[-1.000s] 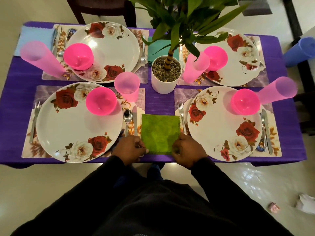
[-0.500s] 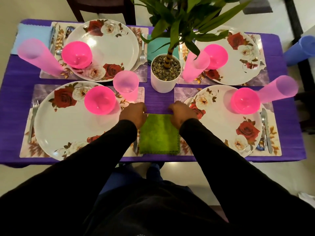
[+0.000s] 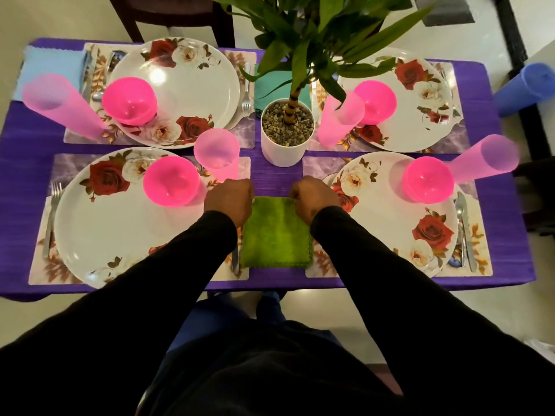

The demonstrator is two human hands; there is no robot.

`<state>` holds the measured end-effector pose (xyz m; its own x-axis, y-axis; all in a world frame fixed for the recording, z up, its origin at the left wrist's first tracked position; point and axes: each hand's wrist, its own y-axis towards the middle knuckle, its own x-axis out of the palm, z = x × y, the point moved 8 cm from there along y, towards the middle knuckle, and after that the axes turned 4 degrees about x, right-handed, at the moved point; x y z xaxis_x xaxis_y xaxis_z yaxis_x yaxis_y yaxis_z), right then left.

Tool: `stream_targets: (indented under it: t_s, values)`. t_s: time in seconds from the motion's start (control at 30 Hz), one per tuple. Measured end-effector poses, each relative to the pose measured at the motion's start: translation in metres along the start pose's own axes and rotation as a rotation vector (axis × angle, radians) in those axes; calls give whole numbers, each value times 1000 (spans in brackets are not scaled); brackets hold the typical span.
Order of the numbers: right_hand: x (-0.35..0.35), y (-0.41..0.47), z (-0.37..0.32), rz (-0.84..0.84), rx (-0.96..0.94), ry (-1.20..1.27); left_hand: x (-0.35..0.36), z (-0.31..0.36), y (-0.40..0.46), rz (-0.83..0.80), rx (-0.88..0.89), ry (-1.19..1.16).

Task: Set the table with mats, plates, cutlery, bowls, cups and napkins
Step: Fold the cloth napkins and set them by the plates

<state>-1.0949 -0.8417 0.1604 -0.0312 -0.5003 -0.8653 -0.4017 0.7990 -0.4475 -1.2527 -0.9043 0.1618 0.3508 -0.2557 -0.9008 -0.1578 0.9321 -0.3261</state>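
— Green napkin (image 3: 276, 232) is seen at lower centre of the frame, laid flat on the purple worktop (image 3: 276, 178) between the two near plates. What has changed?

— Its near edge was being held a second ago; now its far corners are pinched, one by the left hand (image 3: 229, 201), one by the right hand (image 3: 313, 199). Final straightening is suggested; a fourth napkin is not seen.

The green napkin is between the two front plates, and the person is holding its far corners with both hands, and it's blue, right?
Not quite. In the head view the square cloth napkin is green, not blue. The rest holds: it lies between the two near flowered plates, and the left hand and right hand pinch its far corners.
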Motion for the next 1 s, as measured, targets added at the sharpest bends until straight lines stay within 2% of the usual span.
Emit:
stream_targets:
  t_s: [0.17,0.33,0.43,0.57,0.7,0.87,0.93,1.0]
  values:
    - [-3,1,-1,39,8,8,-2,-1,2,29,-7,-11]
    - [-14,-21,-4,97,-46,156,-13,14,-14,111,16,-136]
    - [-11,-53,-10,74,-142,227,-14,31,-38,143,46,-239]
    - [12,-95,-12,10,-197,295,7,45,-76,84,94,-369]
    - [24,-110,-8,-15,-141,374,16,36,-94,65,69,-476]
    - [11,-113,1,97,-20,430,5,29,-92,75,91,-555]
    - [12,-112,6,106,43,386,5,34,-87,48,139,-579]
    - [24,-110,17,33,115,284,7,45,-81,26,187,-583]
